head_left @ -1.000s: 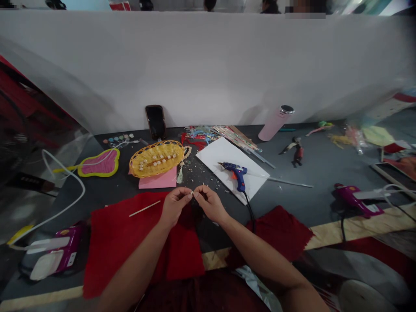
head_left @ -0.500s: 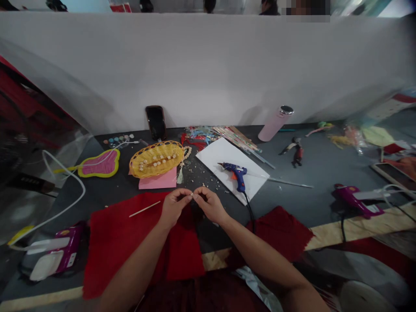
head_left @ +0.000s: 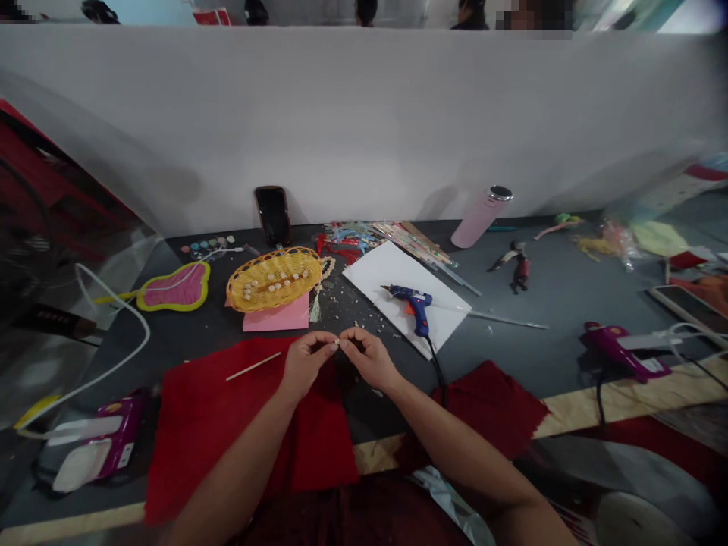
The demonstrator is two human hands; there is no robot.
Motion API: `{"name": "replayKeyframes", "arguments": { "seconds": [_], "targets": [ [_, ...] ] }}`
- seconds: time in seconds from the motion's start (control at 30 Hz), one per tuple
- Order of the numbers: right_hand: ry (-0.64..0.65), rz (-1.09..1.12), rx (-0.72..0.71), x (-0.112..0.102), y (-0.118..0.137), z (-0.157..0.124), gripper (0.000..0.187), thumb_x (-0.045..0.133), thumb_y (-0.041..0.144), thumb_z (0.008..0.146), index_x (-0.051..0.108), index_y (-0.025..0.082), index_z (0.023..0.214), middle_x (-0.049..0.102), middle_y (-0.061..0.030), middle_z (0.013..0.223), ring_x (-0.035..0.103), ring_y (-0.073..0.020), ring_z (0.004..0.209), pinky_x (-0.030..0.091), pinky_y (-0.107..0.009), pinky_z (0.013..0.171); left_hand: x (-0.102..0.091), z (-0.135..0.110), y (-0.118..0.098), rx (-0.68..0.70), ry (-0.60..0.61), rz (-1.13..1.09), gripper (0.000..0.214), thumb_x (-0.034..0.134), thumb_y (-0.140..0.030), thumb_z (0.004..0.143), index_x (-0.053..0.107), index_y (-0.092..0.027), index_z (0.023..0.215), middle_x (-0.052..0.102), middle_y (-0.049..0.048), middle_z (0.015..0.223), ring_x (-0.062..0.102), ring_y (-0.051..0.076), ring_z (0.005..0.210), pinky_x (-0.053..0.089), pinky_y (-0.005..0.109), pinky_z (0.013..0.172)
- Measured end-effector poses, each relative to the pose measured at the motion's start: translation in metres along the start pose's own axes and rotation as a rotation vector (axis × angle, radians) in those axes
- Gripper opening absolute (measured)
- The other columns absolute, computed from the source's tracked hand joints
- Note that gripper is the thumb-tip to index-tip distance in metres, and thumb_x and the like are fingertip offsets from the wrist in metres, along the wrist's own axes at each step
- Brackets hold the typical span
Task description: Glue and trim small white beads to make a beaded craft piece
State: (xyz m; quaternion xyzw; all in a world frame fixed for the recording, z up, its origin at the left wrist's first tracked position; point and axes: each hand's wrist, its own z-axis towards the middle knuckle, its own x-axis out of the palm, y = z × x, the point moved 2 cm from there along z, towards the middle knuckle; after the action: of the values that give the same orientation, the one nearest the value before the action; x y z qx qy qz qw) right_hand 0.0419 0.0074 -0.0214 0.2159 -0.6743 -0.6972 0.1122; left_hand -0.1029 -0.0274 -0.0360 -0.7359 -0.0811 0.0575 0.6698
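Together, two hands [head_left: 304,362] [head_left: 371,358] pinch one bead [head_left: 337,343].

Red cloth [head_left: 216,417] covers the lower left. A yellow woven basket [head_left: 274,277] sits on pink paper [head_left: 278,317]. The glue gun [head_left: 414,302] at centre is blue.

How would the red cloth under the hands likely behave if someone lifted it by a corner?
The cloth lies flat on the table as a thin sheet, so it is probably limp and light and would sag when lifted. The thin stick resting on it would likely roll or slide off.
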Motion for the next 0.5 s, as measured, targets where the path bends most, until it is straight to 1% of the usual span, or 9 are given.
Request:
{"name": "replayKeyframes", "arguments": {
  "seconds": [0.27,0.4,0.5],
  "targets": [
    [-0.011,-0.076,-0.061,-0.0003,0.0002,0.0004,0.020,0.046,0.034,0.086,0.057,0.018,0.084,0.052,0.0003,0.072,0.045,-0.0111,0.063,0.036,-0.022,0.058,-0.0003,-0.0005,-0.0004,0.013,-0.007,0.061,0.016,0.068,-0.028,0.069,0.067,-0.017,0.081,0.066,0.0017,0.077,0.057,0.014,0.071,0.045,0.025,0.069],
    [0.005,-0.074,-0.032,0.0007,-0.0017,0.0006,0.018,0.045,0.033,0.087,0.055,0.018,0.085,0.048,0.0021,0.066,0.042,-0.0101,0.058,0.035,-0.022,0.055,0.0009,-0.0009,-0.0022,0.031,0.004,0.069,0.015,0.067,-0.027,0.070,0.067,-0.017,0.080,0.066,0.0017,0.078,0.057,0.014,0.072,0.045,0.024,0.071],
    [0.020,-0.022,-0.018,0.0008,-0.0032,0.0008,0.018,0.044,0.034,0.088,0.054,0.018,0.086,0.044,0.0037,0.062,0.039,-0.0090,0.054,0.033,-0.021,0.051,0.0026,-0.0011,-0.0036,0.031,0.015,0.023,0.019,0.067,-0.024,0.069,0.066,-0.018,0.087,0.066,0.0016,0.081,0.058,0.013,0.074,0.045,0.024,0.071]
  ]
}}
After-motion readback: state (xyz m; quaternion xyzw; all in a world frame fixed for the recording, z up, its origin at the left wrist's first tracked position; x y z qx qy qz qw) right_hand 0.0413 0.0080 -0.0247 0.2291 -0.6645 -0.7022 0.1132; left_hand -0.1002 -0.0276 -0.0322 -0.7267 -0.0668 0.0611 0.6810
